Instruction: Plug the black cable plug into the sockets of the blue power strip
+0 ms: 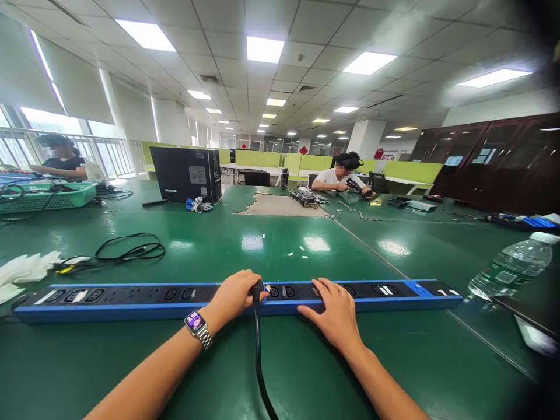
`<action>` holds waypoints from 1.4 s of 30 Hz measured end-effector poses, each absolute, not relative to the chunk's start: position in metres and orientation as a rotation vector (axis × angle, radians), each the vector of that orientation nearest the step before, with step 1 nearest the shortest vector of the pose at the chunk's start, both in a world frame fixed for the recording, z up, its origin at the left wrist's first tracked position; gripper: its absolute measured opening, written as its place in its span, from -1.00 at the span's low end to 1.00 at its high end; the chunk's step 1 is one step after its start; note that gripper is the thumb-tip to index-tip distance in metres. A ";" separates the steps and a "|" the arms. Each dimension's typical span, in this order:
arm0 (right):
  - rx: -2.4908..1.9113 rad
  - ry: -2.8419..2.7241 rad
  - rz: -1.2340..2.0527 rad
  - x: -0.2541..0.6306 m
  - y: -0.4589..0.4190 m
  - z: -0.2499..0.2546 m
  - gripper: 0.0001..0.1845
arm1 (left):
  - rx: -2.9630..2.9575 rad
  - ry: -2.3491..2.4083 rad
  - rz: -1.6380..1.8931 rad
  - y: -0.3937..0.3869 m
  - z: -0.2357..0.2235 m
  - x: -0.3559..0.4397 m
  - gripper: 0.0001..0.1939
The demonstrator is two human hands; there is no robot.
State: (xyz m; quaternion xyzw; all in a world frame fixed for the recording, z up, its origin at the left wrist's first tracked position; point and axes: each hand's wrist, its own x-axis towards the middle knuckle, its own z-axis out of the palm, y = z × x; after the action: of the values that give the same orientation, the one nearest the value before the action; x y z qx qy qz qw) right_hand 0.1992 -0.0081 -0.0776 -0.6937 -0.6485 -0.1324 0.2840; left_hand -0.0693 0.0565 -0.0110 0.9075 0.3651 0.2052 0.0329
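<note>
A long blue and black power strip (pixel 144 293) lies across the green table in front of me, with rows of sockets along its top. Near its middle, my left hand (pixel 236 294) is closed around the plug of a black power cord (pixel 258 356), which hangs down toward the table's near side. Whether the plug sits fully in a socket is hidden by my fingers. My right hand (pixel 330 309) rests on the strip a little further right, thumb on the front edge and fingers spread over the top. It holds nothing.
Left lie a coiled black cable (pixel 131 251), white tissue (pixel 26 271) and a green basket (pixel 48 198). A black computer case (pixel 186 175) stands behind. A water bottle (pixel 511 265) lies tilted at right. One person (pixel 339 175) works across the table, another (pixel 63 160) at far left.
</note>
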 end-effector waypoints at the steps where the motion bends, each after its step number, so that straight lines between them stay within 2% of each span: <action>1: -1.858 -1.730 -0.352 0.200 -0.008 -0.077 -0.29 | 2.794 1.106 0.615 0.058 -0.010 -0.068 -0.75; 5: -1.794 -1.734 -0.305 0.189 -0.011 -0.068 -0.27 | 2.836 1.139 0.535 0.057 -0.009 -0.071 -0.68; 9: -1.548 -1.883 -0.220 0.140 -0.006 -0.048 -0.35 | 2.881 1.330 0.518 0.047 -0.014 -0.078 -0.26; 10: -1.494 -1.929 -0.201 0.124 -0.002 -0.043 -0.39 | 2.883 1.377 0.508 0.046 -0.015 -0.078 -0.27; 13: -1.384 -1.993 -0.173 0.087 0.011 -0.031 -0.61 | 2.891 1.429 0.472 0.044 -0.017 -0.078 -0.55; 14: -1.359 -1.957 -0.180 0.083 0.015 -0.027 -0.66 | 2.886 1.429 0.469 0.044 -0.017 -0.078 -0.58; 20: -1.399 -1.492 -0.260 0.140 0.006 -0.019 -0.63 | 2.862 1.385 0.478 0.047 -0.019 -0.077 -0.34; 26: -1.554 -1.595 -0.127 0.196 -0.008 -0.043 -0.63 | 2.846 1.395 0.484 0.047 -0.019 -0.077 -0.38; 42: -1.632 -1.782 -0.294 0.179 -0.009 -0.043 -0.63 | 2.749 1.394 0.518 0.049 -0.015 -0.074 -0.36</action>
State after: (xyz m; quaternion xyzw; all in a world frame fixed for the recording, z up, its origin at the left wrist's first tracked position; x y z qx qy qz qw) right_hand 0.1793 -0.0087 -0.0433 -0.6289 -0.6867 -0.1133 0.3465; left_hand -0.0742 0.0491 -0.0146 0.8795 0.4459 0.1657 0.0079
